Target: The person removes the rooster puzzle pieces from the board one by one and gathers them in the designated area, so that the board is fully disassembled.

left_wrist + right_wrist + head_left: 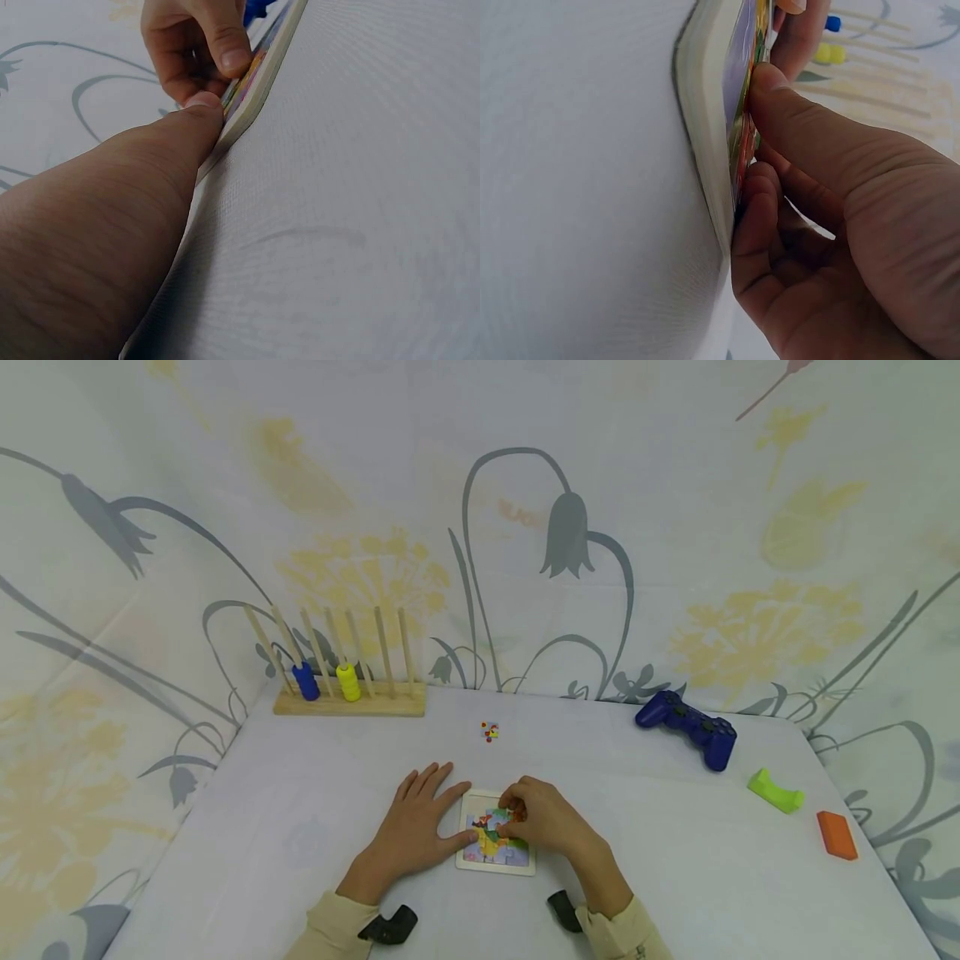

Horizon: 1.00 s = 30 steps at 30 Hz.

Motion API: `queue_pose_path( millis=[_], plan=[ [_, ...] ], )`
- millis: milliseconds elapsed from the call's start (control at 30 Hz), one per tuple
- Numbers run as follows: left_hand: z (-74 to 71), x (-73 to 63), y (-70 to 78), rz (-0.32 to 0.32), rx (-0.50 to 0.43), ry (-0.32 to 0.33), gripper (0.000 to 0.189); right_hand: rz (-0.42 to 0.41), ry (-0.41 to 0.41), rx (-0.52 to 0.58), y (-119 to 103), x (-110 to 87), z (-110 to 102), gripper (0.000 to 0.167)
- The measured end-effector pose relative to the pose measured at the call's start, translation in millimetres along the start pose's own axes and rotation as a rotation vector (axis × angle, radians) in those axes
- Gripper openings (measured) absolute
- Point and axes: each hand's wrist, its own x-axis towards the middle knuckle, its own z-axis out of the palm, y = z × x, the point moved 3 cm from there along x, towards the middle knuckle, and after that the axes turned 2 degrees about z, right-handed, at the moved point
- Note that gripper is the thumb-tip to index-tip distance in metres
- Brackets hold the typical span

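Observation:
A small jigsaw puzzle in a pale frame [497, 867] lies on the table, most of its picture pieces [491, 852] in place. My left hand [422, 827] lies with fingers spread at the frame's left side, its thumb tip on the puzzle. Over the upper right part of the puzzle, my right hand [551, 817] curls its fingers and thumb around a puzzle piece [517, 814], mostly hidden by the hand. The right wrist view shows the right thumb [802, 112] right at the picture surface. Beyond the frame lies a loose puzzle piece [490, 731].
A wooden peg rack [352, 705] with blue beads [305, 682] and yellow beads [348, 682] stands at the back left. To the right lie a blue game controller [688, 728], a green curved block [776, 791] and an orange block [837, 835]. Patterned cloth hangs behind.

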Motion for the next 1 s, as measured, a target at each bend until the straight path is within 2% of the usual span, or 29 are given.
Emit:
queue_pose_path(
  millis=[267, 433, 767, 1000],
  plan=[
    [0.9, 0.3, 0.3, 0.001, 0.0, 0.001, 0.074, -0.059, -0.037, -0.052, 0, -3.7, 0, 0.025],
    [0.2, -0.1, 0.4, -0.003, 0.0, 0.001, 0.074, -0.093, -0.026, -0.088, 2, -3.8, 1, 0.024],
    [-0.8, -0.7, 0.1, -0.003, 0.0, -0.004, 0.075, -0.104, -0.006, 0.005, 5, -3.9, -3, 0.022],
    [-1.4, -0.3, 0.6, 0.005, -0.001, 0.003, 0.074, -0.087, 0.026, 0.007, 9, -1.1, -12, 0.025]
  ],
)
